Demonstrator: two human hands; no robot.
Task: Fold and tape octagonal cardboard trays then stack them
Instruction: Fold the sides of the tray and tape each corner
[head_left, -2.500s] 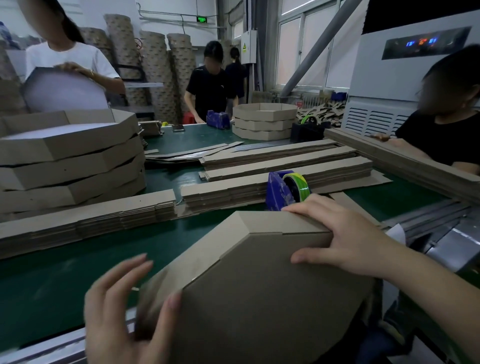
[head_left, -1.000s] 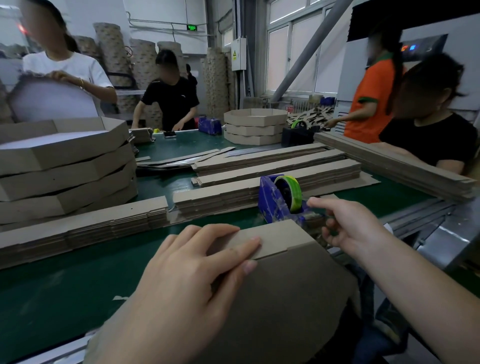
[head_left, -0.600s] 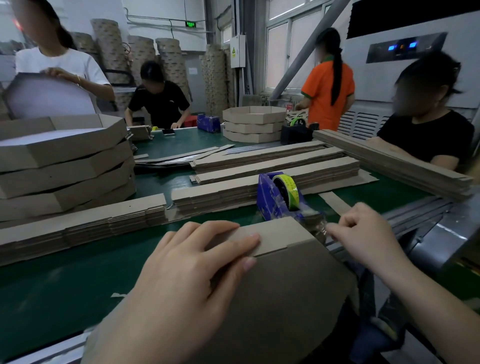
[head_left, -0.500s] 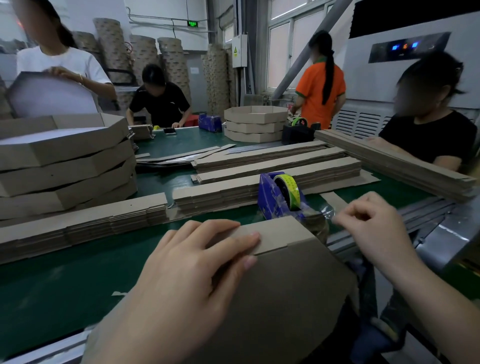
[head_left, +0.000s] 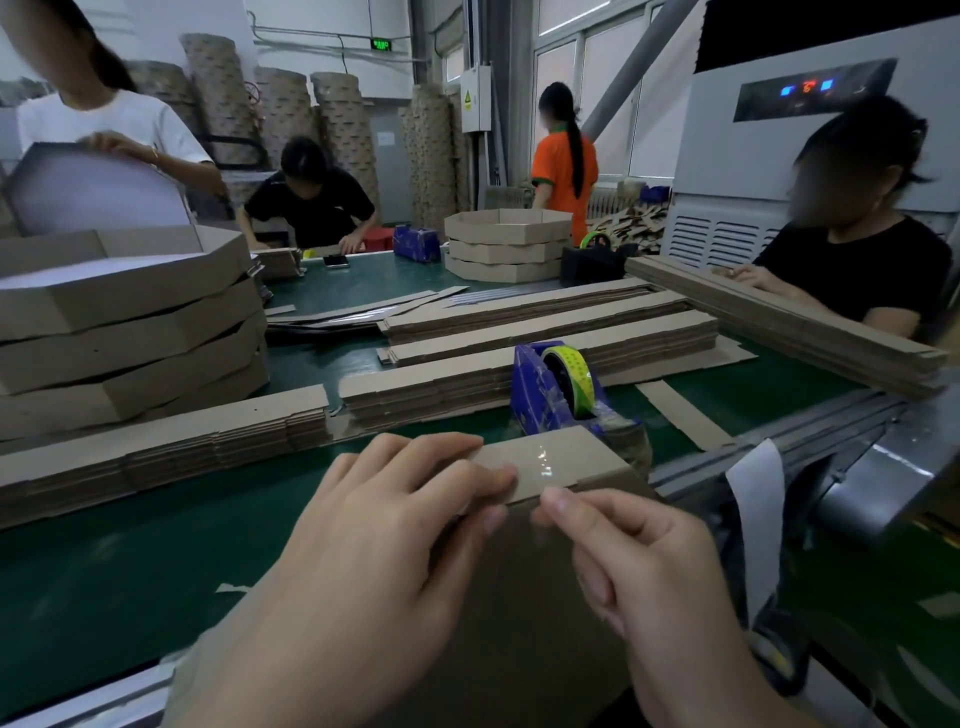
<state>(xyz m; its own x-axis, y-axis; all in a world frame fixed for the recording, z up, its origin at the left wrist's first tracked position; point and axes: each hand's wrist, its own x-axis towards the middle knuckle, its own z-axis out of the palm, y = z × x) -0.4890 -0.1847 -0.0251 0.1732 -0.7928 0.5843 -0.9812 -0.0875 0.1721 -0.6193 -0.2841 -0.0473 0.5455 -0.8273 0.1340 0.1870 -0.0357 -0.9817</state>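
On my feed I count one tray (head_left: 519, 623) in work. It stands tilted against the near edge of the green table (head_left: 104, 571), its brown underside toward me and one side wall on top. The left hand (head_left: 374, 545) lies spread across that wall, fingers nearly straight, pressing the flap down rather than gripping. One clear tape strip (head_left: 543, 461) glints across the wall just right of those fingertips. The right hand (head_left: 639, 561) has thumb and forefinger pinched on the strip's lower end at the tray's edge, its other fingers curled in. I see three tape dispensers. The blue tape dispenser (head_left: 535, 400) with its green-yellow roll (head_left: 571, 371) sits just behind the tray. A second blue one (head_left: 415, 243) and a black one (head_left: 592, 262) stand at the far end. Finished trays make two stacks: the left stack (head_left: 130, 332), where I make out four tiers, and the far stack (head_left: 506, 249) of three. Flat cardboard strips lie in five piles as far as I can count: one near left (head_left: 166, 447), three across the middle (head_left: 545, 338) and one long pile on the right (head_left: 779, 317). Four other people stand or sit around the table.
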